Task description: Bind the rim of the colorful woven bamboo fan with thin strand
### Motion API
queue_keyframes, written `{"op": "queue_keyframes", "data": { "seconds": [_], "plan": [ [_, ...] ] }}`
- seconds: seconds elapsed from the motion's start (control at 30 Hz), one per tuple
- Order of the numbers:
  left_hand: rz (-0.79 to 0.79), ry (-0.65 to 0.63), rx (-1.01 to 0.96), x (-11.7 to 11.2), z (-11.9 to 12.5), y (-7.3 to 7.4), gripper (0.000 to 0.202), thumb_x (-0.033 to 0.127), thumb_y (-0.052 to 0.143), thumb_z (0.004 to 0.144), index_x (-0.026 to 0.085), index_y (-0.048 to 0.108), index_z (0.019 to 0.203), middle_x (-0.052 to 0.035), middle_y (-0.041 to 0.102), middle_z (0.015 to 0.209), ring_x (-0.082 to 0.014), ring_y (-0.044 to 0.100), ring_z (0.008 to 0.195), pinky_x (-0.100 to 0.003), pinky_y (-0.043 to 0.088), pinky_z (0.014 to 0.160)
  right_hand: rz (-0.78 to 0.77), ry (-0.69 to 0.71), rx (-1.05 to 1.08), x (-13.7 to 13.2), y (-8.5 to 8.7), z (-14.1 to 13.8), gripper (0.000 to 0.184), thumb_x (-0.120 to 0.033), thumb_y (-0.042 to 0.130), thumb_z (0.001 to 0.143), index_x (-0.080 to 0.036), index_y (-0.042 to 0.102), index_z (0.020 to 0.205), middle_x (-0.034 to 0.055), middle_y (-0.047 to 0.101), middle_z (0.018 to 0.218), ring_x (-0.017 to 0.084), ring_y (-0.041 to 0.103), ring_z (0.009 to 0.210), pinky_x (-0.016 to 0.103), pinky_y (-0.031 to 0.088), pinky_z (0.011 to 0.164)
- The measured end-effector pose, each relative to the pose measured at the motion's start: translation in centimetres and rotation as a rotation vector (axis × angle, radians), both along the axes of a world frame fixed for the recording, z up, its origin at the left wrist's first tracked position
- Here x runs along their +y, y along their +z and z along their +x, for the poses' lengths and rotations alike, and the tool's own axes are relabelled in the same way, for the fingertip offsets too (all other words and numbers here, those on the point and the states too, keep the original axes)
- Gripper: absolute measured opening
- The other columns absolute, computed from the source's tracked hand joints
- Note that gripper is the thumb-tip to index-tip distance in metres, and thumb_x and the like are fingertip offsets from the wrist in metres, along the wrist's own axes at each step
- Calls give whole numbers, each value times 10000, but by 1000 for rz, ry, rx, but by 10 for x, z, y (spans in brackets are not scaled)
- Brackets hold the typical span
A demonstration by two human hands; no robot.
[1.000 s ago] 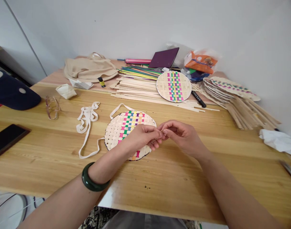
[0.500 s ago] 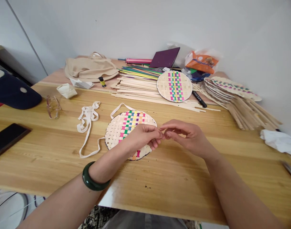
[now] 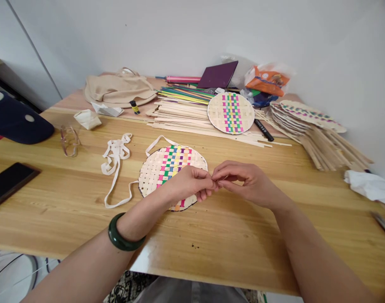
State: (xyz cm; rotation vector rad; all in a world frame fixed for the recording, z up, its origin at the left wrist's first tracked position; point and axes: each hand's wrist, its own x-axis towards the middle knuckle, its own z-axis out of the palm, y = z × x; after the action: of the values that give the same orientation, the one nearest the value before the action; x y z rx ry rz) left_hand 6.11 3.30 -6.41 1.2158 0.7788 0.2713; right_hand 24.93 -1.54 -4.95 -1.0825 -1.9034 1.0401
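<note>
My left hand is pinched closed above the right part of a round woven piece with coloured strips. My right hand meets it fingertip to fingertip, its thumb and forefinger closed together. Whatever lies between the fingertips is too small to make out. The woven piece rests flat on the wooden table, its edge dark, partly covered by my left hand and forearm. White tape runs loosely from its left edge and lies crumpled on the table. A green bangle is on my left wrist.
Pale strips and a finished woven disc lie at the back, by a black marker. Stacked woven fans stand at the right. Glasses, a phone and a navy cap are on the left.
My right thumb and forefinger have closed in against the left fingertips; a moment ago they were more apart. The woven piece and tape stay in place.
</note>
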Motion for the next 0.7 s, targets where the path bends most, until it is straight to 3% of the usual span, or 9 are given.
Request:
{"op": "queue_keyframes", "data": {
  "seconds": [0.53,0.63,0.7],
  "plan": [
    [-34,-33,-32,1,-2,0,112,217,611,737,140,669,681,20,600,606,-63,537,512,-167,446,494,166,24,-118,1,-2,1,120,-130,538,884,-194,640,877,54,652,923,124,630,800,253,532,707],
    [-3,-15,-41,1,-2,3,132,255,638,749,139,687,710,20,598,614,-59,526,513,-164,439,493,269,-52,-148,1,-1,0,110,-132,538,884,-204,621,871,54,646,943,140,619,853,275,535,746],
    [24,8,-40,2,-2,5,163,283,661,747,131,699,702,19,584,585,-55,506,496,-162,426,486,331,-175,-134,2,-3,2,91,-146,550,881,-206,616,863,55,641,953,158,612,897,298,538,767]
  ]
}}
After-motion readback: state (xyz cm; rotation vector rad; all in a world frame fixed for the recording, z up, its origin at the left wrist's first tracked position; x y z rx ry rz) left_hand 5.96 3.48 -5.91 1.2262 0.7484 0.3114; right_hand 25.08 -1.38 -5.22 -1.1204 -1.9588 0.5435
